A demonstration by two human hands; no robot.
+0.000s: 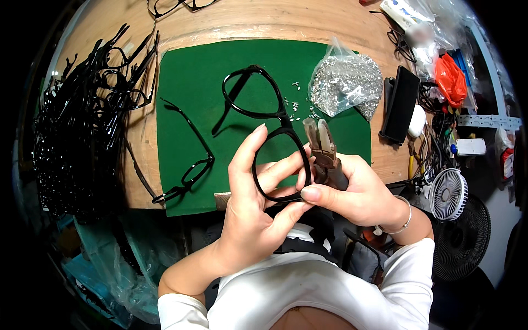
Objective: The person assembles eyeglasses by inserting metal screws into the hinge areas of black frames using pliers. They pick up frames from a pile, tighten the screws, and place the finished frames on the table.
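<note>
A black eyeglass frame [284, 117] is tilted up over the green mat [190, 66], one temple folded out behind its far rim. My left hand [247, 206] grips the near rim, fingers passing behind and through the lens opening. In my right hand [360, 192] are pliers [326, 158] with pale jaw covers, jaws pointing away from me and slightly apart. The right thumb also touches the near rim's lower edge. Small silvery pieces [295, 105] lie loose on the mat beside a clear plastic bag [346, 82] full of similar bits. Another black frame [210, 159] rests at the mat's left.
Many black eyeglass frames [82, 137] are heaped on the table's left side. To the right stand a dark phone-like device [400, 104], a white rounded object [417, 121], cables and an orange-red bag [451, 80]. A small white fan [448, 193] is at the right edge.
</note>
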